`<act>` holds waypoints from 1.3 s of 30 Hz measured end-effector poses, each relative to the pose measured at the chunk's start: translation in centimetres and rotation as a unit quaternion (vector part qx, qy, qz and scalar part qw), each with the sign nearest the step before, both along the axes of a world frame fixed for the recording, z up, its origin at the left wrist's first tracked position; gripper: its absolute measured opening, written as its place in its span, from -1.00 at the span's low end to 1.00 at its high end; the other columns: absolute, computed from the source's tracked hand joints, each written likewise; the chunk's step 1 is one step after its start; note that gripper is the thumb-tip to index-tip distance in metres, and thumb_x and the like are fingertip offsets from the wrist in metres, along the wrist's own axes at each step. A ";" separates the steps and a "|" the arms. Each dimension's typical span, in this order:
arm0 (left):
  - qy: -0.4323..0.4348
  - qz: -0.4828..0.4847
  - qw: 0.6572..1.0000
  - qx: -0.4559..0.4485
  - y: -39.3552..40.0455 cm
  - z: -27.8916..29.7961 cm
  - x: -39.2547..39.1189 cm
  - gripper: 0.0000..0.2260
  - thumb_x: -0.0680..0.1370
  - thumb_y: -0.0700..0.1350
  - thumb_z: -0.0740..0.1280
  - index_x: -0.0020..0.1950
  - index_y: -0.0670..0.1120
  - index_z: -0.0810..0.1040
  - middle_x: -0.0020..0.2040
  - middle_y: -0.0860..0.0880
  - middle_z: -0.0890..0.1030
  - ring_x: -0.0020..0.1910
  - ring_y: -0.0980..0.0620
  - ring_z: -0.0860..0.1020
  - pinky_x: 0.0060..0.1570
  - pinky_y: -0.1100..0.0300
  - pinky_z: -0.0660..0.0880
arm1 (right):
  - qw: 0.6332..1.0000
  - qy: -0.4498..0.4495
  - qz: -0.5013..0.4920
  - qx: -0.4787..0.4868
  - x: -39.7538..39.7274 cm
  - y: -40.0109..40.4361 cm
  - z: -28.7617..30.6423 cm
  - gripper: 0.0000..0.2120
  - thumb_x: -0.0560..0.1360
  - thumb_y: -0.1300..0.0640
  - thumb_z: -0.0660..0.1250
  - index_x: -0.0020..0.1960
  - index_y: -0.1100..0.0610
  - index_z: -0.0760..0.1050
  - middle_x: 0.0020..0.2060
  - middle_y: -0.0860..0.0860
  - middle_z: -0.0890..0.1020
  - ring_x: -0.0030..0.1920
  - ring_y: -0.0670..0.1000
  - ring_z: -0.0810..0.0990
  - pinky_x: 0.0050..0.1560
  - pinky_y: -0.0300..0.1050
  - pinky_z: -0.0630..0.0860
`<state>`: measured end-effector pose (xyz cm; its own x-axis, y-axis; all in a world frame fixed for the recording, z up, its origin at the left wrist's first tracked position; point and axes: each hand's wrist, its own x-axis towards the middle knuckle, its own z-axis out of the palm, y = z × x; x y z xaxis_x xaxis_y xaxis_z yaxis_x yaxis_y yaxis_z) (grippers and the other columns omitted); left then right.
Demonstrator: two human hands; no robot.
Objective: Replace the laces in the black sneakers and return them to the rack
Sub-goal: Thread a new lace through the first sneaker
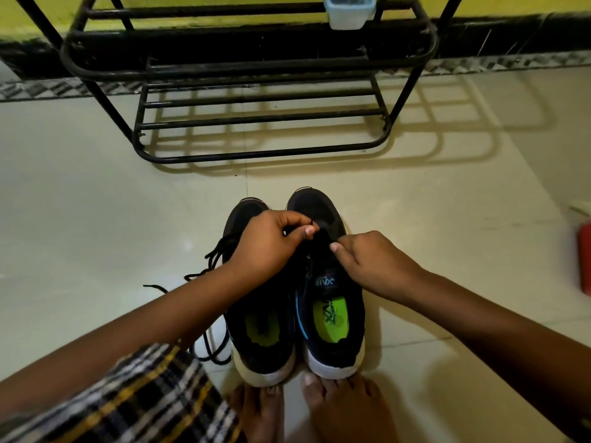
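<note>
Black sneakers point(297, 282) | both hands pinch lace (eyelets hidden) | toes covered

The black sneakers point(297, 302) look like matt cloth with smooth white soles. The rack point(256, 91) at the top is dull black metal. The floor point(96, 203) is glossy tile.

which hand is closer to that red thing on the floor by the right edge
Right. The right hand rests on the right sneaker, on the red object's side; the left hand is farther away, over the left sneaker.
</note>
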<state>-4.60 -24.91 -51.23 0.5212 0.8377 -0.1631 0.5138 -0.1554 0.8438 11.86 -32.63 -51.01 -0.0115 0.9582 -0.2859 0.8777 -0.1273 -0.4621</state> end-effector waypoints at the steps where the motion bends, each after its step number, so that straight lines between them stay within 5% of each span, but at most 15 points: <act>1: 0.011 -0.002 1.000 0.011 0.1 0.1 0.0 -0.90 0.52 -0.10 0.38 -0.03 -0.01 0.68 -0.14 0.13 0.67 -0.13 0.34 0.57 -0.09 0.52 0.41 | 1.000 0.004 0.002 0.007 -0.1 0.0 0.1 -0.62 0.62 0.02 0.09 -0.38 0.01 0.22 -0.45 -0.06 0.36 -0.34 0.04 0.38 -0.29 -0.11 0.19; 5: 0.040 -0.008 0.997 0.066 0.2 0.8 -0.1 -0.91 0.47 -0.07 0.44 -0.05 0.05 0.67 -0.23 0.19 0.64 -0.25 0.40 0.54 -0.23 0.55 0.37 | 1.000 0.013 0.009 0.026 -0.3 -0.1 0.4 -0.61 0.61 0.02 0.09 -0.39 0.00 0.20 -0.46 -0.07 0.35 -0.36 0.02 0.37 -0.30 -0.11 0.20; 10: 0.096 -0.015 0.990 0.099 -0.2 1.1 0.1 -0.93 0.49 0.00 0.38 -0.12 0.09 0.66 -0.20 0.12 0.67 -0.20 0.20 0.60 -0.14 0.16 0.56 | 0.999 0.009 0.018 0.032 -0.3 -0.2 0.5 -0.61 0.61 0.00 0.08 -0.39 0.00 0.19 -0.46 -0.06 0.35 -0.35 0.03 0.36 -0.29 -0.10 0.23; 20: 0.103 -0.021 0.993 0.048 0.1 0.8 0.4 -0.89 0.49 -0.04 0.40 -0.24 0.12 0.59 -0.20 0.13 0.60 -0.18 0.19 0.56 -0.17 0.30 0.46 | 0.998 0.032 0.024 0.047 0.0 -0.3 0.5 -0.60 0.61 0.03 0.12 -0.40 0.01 0.20 -0.49 -0.06 0.35 -0.42 -0.04 0.35 -0.34 -0.07 0.24; 28: 0.099 -0.055 0.990 0.088 0.5 0.4 0.4 -0.97 0.46 -0.07 0.41 -0.16 0.04 0.66 -0.15 0.08 0.59 -0.15 0.10 0.57 -0.06 0.06 0.52 | 0.995 0.082 0.021 0.045 0.3 -0.2 0.4 -0.58 0.60 0.09 0.17 -0.42 0.04 0.19 -0.54 -0.06 0.31 -0.48 -0.07 0.34 -0.42 -0.24 0.19; 39: 0.103 -0.056 0.991 0.064 0.3 0.8 0.9 -0.94 0.48 -0.08 0.39 -0.16 0.03 0.66 -0.19 0.10 0.66 -0.14 0.13 0.61 -0.04 0.09 0.55 | 0.993 0.108 0.015 0.052 0.1 -0.5 0.4 -0.57 0.58 0.10 0.20 -0.43 0.04 0.16 -0.54 -0.05 0.29 -0.47 -0.05 0.32 -0.40 -0.16 0.17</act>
